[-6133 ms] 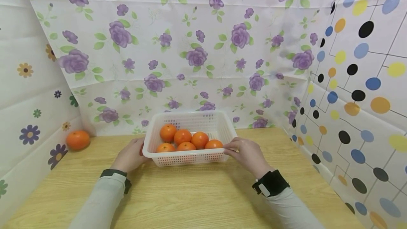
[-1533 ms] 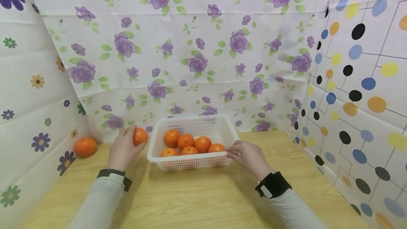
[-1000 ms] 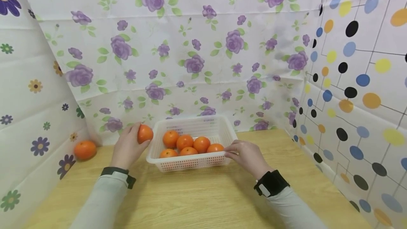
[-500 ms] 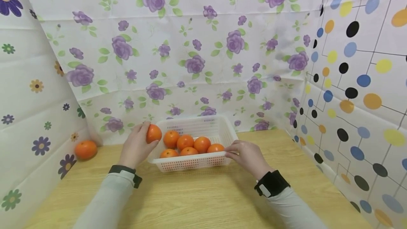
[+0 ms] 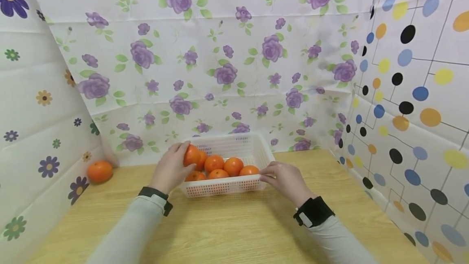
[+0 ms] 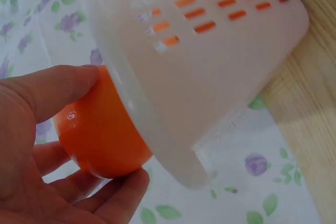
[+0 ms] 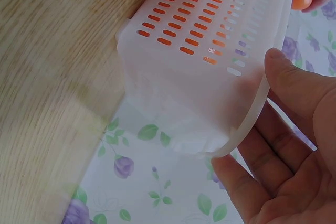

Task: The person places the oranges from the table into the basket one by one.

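Observation:
My left hand [image 5: 171,168] grips an orange [image 5: 190,156] between thumb and fingers, over the left end of a white perforated plastic basket [image 5: 223,189]. In the left wrist view, the held orange [image 6: 102,129] overlaps the basket's rim [image 6: 131,95], thumb on one side and fingers beneath. Several more oranges [image 5: 214,164] lie in the basket, mostly along its left and front. My right hand [image 5: 287,180] pinches the basket's front right corner. The right wrist view shows its thumb on the rim [image 7: 257,106] and fingers on the other side.
Another orange [image 5: 99,171] sits at the table's back left corner, beside the flower-printed left sheet [image 5: 47,129]. A purple-rose sheet [image 5: 227,52] hangs close behind the basket. A dotted sheet [image 5: 410,133] lines the right side of the wooden table [image 5: 227,231].
Earlier my left hand was at the basket's left end; then it held the orange left of the basket. It has since moved right, carrying the orange over the rim. My right hand kept its hold.

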`<action>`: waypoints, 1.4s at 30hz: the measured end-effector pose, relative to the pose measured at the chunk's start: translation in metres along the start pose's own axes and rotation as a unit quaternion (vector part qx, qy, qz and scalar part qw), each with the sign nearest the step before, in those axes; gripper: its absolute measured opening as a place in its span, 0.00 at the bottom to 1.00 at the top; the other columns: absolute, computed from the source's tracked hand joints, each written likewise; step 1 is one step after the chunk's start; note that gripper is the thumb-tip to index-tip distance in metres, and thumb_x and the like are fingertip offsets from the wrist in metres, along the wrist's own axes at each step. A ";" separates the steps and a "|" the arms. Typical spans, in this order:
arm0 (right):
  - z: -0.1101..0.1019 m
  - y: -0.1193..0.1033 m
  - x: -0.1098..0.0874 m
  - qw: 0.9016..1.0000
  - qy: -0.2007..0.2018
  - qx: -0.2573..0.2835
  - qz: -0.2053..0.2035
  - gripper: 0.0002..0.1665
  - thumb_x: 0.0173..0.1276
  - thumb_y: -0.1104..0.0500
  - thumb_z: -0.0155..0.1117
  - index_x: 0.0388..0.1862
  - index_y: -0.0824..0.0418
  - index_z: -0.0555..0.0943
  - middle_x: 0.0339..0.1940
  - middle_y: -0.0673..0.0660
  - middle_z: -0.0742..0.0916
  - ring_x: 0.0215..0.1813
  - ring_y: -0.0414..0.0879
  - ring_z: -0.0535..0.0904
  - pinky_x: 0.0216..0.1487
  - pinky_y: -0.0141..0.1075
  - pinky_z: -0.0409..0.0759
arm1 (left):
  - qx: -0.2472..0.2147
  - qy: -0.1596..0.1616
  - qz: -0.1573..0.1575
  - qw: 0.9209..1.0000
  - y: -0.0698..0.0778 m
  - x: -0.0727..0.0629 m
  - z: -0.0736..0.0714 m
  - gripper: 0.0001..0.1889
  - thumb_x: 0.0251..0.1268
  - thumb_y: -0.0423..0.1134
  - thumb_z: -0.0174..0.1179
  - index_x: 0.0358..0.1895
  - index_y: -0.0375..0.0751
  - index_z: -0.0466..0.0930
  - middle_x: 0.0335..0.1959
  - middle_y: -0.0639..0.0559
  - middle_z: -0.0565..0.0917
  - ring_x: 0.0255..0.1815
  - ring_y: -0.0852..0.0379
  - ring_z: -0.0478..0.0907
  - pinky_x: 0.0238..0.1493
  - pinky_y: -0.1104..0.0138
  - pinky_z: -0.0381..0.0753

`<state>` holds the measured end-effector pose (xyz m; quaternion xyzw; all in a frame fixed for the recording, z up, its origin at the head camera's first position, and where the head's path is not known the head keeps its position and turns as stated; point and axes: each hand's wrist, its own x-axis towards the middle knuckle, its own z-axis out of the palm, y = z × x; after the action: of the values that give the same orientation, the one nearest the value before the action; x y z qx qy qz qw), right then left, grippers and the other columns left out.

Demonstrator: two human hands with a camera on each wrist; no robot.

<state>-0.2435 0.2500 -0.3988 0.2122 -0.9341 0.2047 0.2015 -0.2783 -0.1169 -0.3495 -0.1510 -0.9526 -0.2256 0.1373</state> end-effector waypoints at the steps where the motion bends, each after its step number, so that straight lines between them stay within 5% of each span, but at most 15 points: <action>1: 0.000 0.000 0.000 1.000 0.000 0.000 0.001 0.10 0.70 0.53 0.82 0.47 0.54 0.96 0.38 0.45 0.91 0.36 0.38 0.83 0.42 0.39 0.85 | -0.001 -0.003 0.002 1.000 0.002 0.001 0.001 0.43 0.74 0.39 0.74 0.86 0.33 0.62 0.80 0.27 0.68 0.76 0.26 0.71 0.76 0.34 0.71; 20: -0.001 0.000 0.000 1.000 0.000 0.003 0.006 0.09 0.70 0.53 0.82 0.47 0.54 0.96 0.41 0.47 0.93 0.41 0.42 0.88 0.45 0.41 0.88 | -0.009 -0.024 0.047 0.999 0.044 0.010 0.019 0.43 0.72 0.39 0.77 0.85 0.37 0.65 0.80 0.34 0.70 0.74 0.34 0.75 0.76 0.40 0.74; 42: -0.004 -0.002 0.000 1.000 -0.006 0.006 0.016 0.09 0.70 0.54 0.82 0.46 0.54 0.96 0.41 0.47 0.93 0.43 0.45 0.89 0.46 0.42 0.88 | 0.004 -0.035 0.055 0.998 0.064 0.020 0.032 0.43 0.71 0.42 0.78 0.85 0.40 0.67 0.79 0.37 0.73 0.72 0.37 0.77 0.75 0.42 0.76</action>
<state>-0.2411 0.2497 -0.3951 0.1995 -0.9375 0.2118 0.1911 -0.2804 -0.0422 -0.3456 -0.2100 -0.9480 -0.2087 0.1167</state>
